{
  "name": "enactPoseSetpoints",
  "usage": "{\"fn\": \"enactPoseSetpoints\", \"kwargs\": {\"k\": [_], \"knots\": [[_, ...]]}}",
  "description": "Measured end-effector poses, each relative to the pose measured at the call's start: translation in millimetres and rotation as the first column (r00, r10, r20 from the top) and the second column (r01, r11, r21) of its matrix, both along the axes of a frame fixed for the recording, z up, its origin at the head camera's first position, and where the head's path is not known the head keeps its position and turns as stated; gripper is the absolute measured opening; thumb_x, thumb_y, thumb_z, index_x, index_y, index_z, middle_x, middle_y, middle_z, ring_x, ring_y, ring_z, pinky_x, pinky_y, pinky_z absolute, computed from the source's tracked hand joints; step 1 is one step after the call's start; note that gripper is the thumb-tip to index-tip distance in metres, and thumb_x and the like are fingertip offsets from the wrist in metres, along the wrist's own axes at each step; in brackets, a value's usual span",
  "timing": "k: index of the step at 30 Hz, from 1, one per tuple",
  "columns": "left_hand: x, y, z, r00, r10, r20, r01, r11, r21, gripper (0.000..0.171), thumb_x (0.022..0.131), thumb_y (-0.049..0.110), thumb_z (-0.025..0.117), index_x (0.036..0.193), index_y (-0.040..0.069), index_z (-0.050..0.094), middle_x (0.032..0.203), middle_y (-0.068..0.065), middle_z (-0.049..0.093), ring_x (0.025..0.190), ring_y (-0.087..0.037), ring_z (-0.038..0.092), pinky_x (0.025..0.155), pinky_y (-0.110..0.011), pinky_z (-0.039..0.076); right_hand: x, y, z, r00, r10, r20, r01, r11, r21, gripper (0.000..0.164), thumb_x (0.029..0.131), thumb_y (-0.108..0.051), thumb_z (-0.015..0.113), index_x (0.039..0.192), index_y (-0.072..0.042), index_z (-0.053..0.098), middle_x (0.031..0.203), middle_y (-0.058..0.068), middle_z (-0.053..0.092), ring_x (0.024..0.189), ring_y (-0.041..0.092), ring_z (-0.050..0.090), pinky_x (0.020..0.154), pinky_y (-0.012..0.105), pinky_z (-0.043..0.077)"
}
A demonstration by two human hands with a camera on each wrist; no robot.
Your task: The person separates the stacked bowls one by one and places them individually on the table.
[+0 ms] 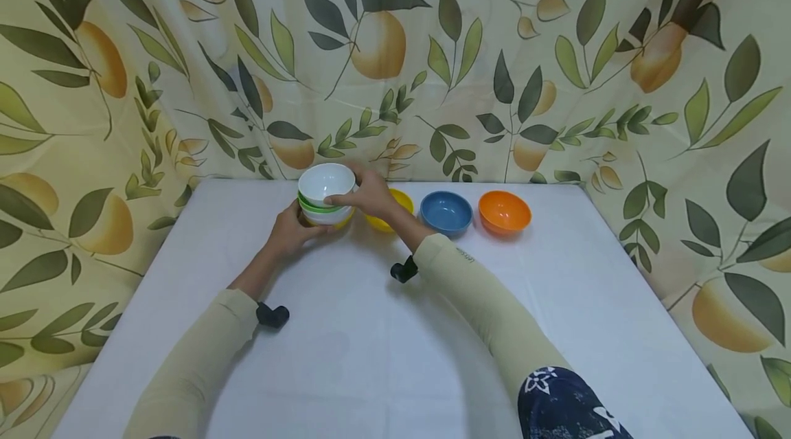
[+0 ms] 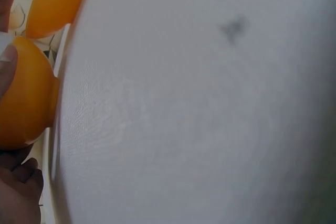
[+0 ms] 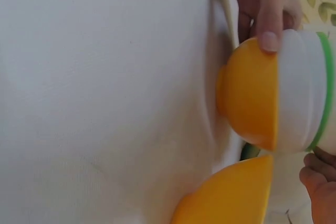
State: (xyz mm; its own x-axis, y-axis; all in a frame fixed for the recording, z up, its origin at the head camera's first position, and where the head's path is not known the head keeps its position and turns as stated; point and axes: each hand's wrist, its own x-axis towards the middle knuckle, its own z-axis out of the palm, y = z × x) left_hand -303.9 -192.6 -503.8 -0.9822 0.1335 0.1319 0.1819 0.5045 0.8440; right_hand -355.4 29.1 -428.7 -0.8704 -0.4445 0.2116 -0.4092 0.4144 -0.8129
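Note:
At the left back of the table stands a stack of bowls. A white bowl is on top, then a green rim, another white bowl and a yellow bowl at the bottom. My left hand grips the stack low from the left, its thumb on the yellow bowl. With thumb and fingers on opposite sides, my right hand pinches the top white bowl at its right edge. The right wrist view shows only part of that hand, beside the green rim.
Right of the stack, a second yellow bowl is partly covered by my right wrist. A blue bowl and an orange bowl continue the row along the back. A patterned curtain hangs behind the white-covered table.

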Motion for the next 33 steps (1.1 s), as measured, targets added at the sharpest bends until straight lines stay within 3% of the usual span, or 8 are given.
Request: {"fn": "enactPoseSetpoints", "kwargs": {"k": [11, 20, 25, 33], "knots": [[-3.5, -5, 1.3, 0.999, -0.039, 0.016, 0.039, 0.999, 0.026, 0.099, 0.083, 0.036, 0.092, 0.16, 0.009, 0.036, 0.158, -0.015, 0.048, 0.15, -0.033, 0.037, 0.126, -0.053, 0.025, 12.1, 15, 11.7, 1.0, 0.002, -0.024, -0.003, 0.998, -0.064, 0.075, 0.083, -0.032, 0.092, 0.145, -0.006, 0.061, 0.134, 0.005, 0.068, 0.124, 0.019, 0.062, 0.11, 0.035, 0.05], [-3.2, -6, 0.8, 0.997, -0.069, 0.029, 0.068, 0.997, 0.035, 0.095, 0.085, 0.034, 0.091, 0.16, 0.01, 0.038, 0.16, -0.014, 0.046, 0.152, -0.033, 0.034, 0.126, -0.055, 0.023, 31.9, 33, 20.9, 1.0, -0.004, -0.016, 0.002, 0.993, -0.122, 0.079, 0.081, -0.032, 0.093, 0.148, -0.007, 0.059, 0.135, 0.004, 0.068, 0.125, 0.022, 0.063, 0.11, 0.04, 0.051], [-5.3, -6, 0.5, 0.997, -0.077, 0.029, 0.076, 0.997, 0.016, 0.096, 0.085, 0.032, 0.091, 0.161, 0.006, 0.036, 0.161, -0.018, 0.044, 0.153, -0.035, 0.033, 0.127, -0.054, 0.021, 48.2, 46, 16.7, 0.999, 0.036, 0.015, -0.032, 0.978, -0.204, 0.075, 0.079, -0.02, 0.094, 0.144, -0.005, 0.061, 0.132, 0.005, 0.069, 0.121, 0.02, 0.066, 0.106, 0.036, 0.054], [-5.5, -8, 2.3, 0.998, -0.056, 0.034, 0.057, 0.998, -0.031, 0.098, 0.086, 0.029, 0.09, 0.161, 0.0, 0.034, 0.16, -0.023, 0.043, 0.152, -0.039, 0.034, 0.127, -0.055, 0.021, 66.0, 60, 1.9, 0.995, 0.058, 0.081, -0.037, 0.97, -0.242, 0.078, 0.076, -0.017, 0.096, 0.145, -0.004, 0.06, 0.134, 0.006, 0.068, 0.122, 0.021, 0.066, 0.104, 0.037, 0.055]]}}
